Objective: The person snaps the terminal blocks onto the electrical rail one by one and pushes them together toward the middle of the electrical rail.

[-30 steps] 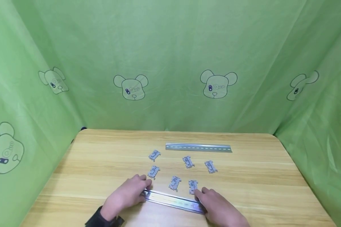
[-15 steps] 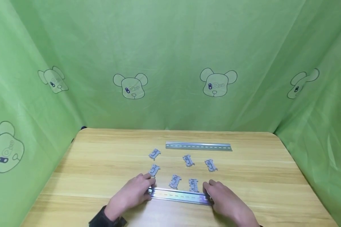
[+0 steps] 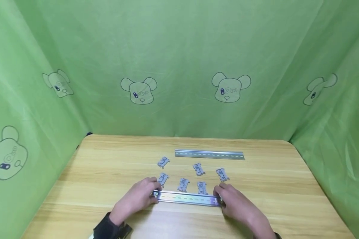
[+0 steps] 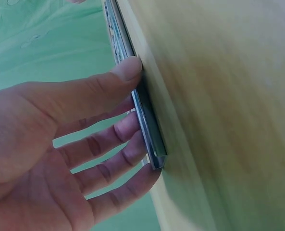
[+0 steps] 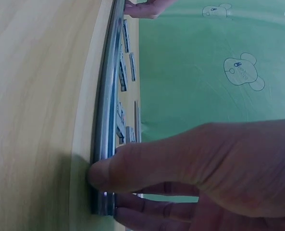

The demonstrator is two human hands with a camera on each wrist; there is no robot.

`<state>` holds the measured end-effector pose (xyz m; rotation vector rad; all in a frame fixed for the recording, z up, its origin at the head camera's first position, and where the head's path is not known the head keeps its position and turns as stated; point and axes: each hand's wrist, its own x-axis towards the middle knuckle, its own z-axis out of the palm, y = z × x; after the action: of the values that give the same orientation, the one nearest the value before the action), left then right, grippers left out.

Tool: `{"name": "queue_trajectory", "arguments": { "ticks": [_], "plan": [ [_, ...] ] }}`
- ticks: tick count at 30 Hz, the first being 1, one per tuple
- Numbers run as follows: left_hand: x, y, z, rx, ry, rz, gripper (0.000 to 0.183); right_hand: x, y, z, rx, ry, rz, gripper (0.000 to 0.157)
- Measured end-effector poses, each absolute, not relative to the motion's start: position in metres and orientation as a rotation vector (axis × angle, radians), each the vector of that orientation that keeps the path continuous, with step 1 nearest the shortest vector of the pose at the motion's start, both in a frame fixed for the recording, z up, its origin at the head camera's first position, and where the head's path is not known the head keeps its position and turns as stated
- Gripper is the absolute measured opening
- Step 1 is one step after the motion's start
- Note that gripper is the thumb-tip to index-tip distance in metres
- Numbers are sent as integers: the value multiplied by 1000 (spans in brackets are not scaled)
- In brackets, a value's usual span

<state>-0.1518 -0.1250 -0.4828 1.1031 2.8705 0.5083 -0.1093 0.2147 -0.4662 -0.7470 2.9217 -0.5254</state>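
A slotted metal DIN rail (image 3: pixel 185 198) lies across the near part of the table, one hand at each end. My left hand (image 3: pixel 139 196) grips its left end; in the left wrist view the thumb presses the near edge of the rail (image 4: pixel 149 118) and the fingers curl against the far side. At the right end my right hand (image 3: pixel 234 202) holds the rail (image 5: pixel 106 96) between thumb and fingers. Just beyond the rail lie grey terminal blocks, among them a middle block (image 3: pixel 183 185), a right block (image 3: pixel 202 188) and a left block (image 3: pixel 163 179) by my left fingers.
A second DIN rail (image 3: pixel 209 154) lies farther back on the wooden table (image 3: pixel 107 159). More grey terminal blocks (image 3: pixel 198 169) are scattered between the two rails. Green curtains (image 3: pixel 179 66) with bear-head drawings hang behind and on both sides.
Both hands have pushed the near rail away from the body, and it has turned from slanted to nearly level. The two nearest middle blocks have shifted slightly farther back.
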Motion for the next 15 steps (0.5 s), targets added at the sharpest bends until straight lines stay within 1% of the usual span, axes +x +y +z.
{"name": "queue_trajectory", "arguments": {
  "ticks": [4,15],
  "plan": [
    [-152,-124,-480,1055,2876,519,34,-113,218,-469,-784,2939,-545,35],
    [-160,-126,-482,1014,2887,567,36,-118,222,-469,-732,2936,-586,32]
  ]
}}
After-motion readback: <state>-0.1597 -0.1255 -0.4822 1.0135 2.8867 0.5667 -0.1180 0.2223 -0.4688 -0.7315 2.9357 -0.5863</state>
